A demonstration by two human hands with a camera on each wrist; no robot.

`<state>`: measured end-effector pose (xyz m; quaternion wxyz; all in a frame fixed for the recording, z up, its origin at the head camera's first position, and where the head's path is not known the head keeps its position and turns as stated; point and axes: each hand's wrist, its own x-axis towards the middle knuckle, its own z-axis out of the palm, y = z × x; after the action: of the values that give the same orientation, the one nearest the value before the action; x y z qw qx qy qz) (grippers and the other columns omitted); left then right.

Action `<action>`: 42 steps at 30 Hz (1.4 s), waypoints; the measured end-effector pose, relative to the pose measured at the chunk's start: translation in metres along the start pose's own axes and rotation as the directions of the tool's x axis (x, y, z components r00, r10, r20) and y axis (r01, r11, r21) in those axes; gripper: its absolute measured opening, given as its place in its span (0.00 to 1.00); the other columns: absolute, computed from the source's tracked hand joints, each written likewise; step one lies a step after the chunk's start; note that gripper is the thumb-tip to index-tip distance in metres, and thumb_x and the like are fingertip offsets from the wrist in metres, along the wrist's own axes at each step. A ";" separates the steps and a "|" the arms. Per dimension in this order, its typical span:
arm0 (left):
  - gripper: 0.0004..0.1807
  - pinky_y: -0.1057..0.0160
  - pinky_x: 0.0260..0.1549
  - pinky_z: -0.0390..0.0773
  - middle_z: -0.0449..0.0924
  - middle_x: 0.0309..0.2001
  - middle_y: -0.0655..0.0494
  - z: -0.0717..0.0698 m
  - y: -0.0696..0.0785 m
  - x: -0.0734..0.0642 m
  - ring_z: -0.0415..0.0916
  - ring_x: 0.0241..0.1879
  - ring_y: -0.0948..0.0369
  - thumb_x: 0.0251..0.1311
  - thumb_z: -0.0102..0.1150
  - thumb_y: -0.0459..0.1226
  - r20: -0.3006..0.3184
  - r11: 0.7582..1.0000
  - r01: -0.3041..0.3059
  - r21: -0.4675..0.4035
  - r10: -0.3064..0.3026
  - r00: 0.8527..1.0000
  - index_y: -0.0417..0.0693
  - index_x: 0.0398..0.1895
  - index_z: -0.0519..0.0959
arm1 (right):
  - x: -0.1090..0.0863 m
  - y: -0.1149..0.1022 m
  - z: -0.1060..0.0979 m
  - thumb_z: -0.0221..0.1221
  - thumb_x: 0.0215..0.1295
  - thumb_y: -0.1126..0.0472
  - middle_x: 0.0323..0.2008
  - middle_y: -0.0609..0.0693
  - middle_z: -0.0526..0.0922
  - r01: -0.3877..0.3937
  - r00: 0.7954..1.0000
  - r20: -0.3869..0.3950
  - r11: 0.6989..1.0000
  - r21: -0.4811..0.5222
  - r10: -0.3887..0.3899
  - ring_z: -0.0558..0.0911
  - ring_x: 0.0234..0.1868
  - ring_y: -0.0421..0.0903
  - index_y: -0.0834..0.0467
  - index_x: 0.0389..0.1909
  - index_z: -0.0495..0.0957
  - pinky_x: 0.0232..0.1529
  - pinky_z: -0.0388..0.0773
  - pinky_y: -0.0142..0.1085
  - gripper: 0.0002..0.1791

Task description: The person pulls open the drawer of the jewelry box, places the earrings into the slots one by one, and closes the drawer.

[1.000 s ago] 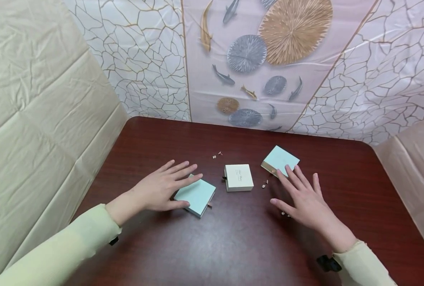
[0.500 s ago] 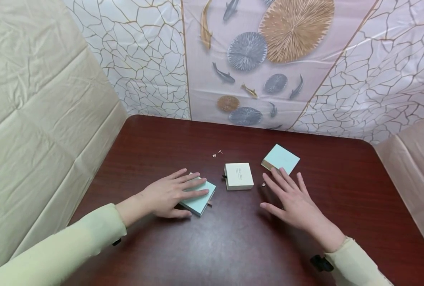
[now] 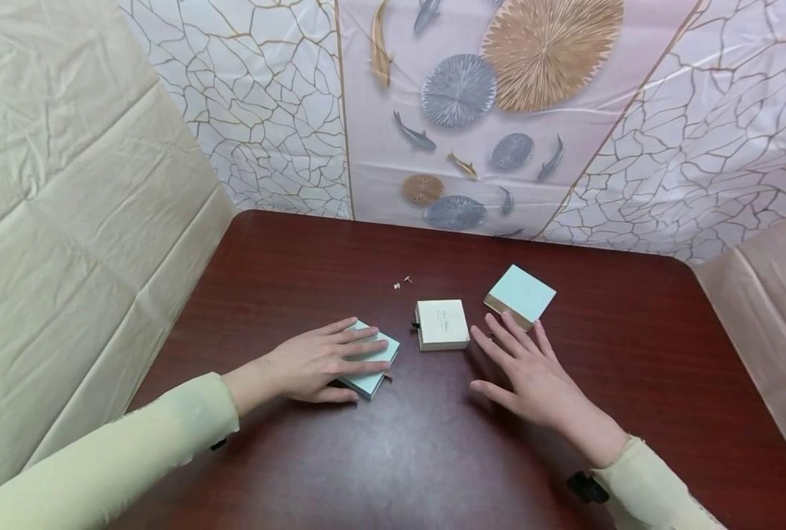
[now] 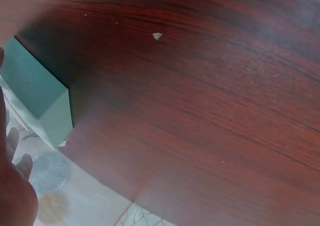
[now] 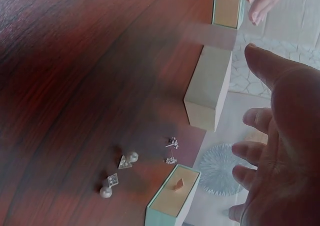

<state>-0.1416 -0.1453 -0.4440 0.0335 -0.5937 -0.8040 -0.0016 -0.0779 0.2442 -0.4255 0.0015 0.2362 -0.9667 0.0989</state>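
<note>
My left hand (image 3: pixel 327 362), fingers spread, is over a mint-green drawer box (image 3: pixel 372 383) and hides much of its lid. In the right wrist view, the left fingers (image 5: pixel 265 4) show above that box. My right hand (image 3: pixel 532 375) hovers with spread, nearly straight fingers between the white drawer box (image 3: pixel 442 324) and a second mint box (image 3: pixel 524 290) with a tan drawer front. Under it, in the right wrist view, lie a pair of pearl drop earrings (image 5: pixel 112 180) and a pair of flower-like stud earrings (image 5: pixel 171 160). Neither hand holds anything.
Further back on the dark red wooden table (image 3: pixel 300 258) lies another pair of small earrings (image 3: pixel 402 283). A patterned cloth (image 3: pixel 459 132) hangs behind the table, with a beige cloth (image 3: pixel 88 206) along the left side.
My left hand has shifted right, further over its mint box. My right hand has moved left toward the white box, covering the earrings beneath it in the head view. The boxes stay put.
</note>
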 end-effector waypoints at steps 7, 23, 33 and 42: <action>0.35 0.43 0.77 0.63 0.68 0.79 0.50 0.004 -0.003 -0.001 0.63 0.80 0.47 0.74 0.61 0.57 -0.040 0.999 -0.030 -0.011 0.030 0.999 0.57 0.79 0.73 | 0.005 -0.008 0.000 0.67 0.71 0.39 0.84 0.58 0.59 0.030 1.000 0.004 1.000 0.002 -0.030 0.53 0.85 0.62 0.52 0.82 0.66 0.79 0.44 0.71 0.45; 0.35 0.48 0.77 0.66 0.67 0.80 0.50 0.015 -0.005 -0.003 0.62 0.81 0.48 0.76 0.61 0.53 -0.039 0.998 -0.018 -0.058 0.015 0.999 0.53 0.81 0.69 | 0.019 -0.038 0.007 0.68 0.69 0.38 0.81 0.59 0.65 0.147 0.989 0.004 0.989 -0.010 -0.147 0.58 0.84 0.62 0.53 0.81 0.69 0.80 0.42 0.69 0.44; 0.34 0.48 0.77 0.66 0.67 0.80 0.49 0.018 -0.009 -0.004 0.62 0.80 0.48 0.77 0.61 0.50 -0.047 0.998 0.021 -0.054 -0.023 0.999 0.51 0.81 0.70 | 0.030 -0.050 0.011 0.68 0.70 0.38 0.81 0.60 0.64 0.210 0.978 0.017 0.978 -0.006 -0.210 0.58 0.83 0.62 0.54 0.79 0.70 0.79 0.44 0.70 0.43; 0.34 0.47 0.77 0.65 0.67 0.80 0.48 0.018 -0.014 -0.007 0.61 0.81 0.47 0.77 0.61 0.49 -0.036 0.997 0.056 -0.050 -0.058 0.998 0.50 0.81 0.69 | 0.041 -0.052 0.012 0.67 0.70 0.38 0.81 0.60 0.64 0.226 0.974 0.026 0.974 -0.013 -0.226 0.57 0.84 0.63 0.54 0.80 0.69 0.80 0.42 0.70 0.43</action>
<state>-0.1539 -0.1550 -0.4619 0.0341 -0.5710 -0.8196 -0.0333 -0.0899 0.1779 -0.4257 0.0030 0.3457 -0.9342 0.0875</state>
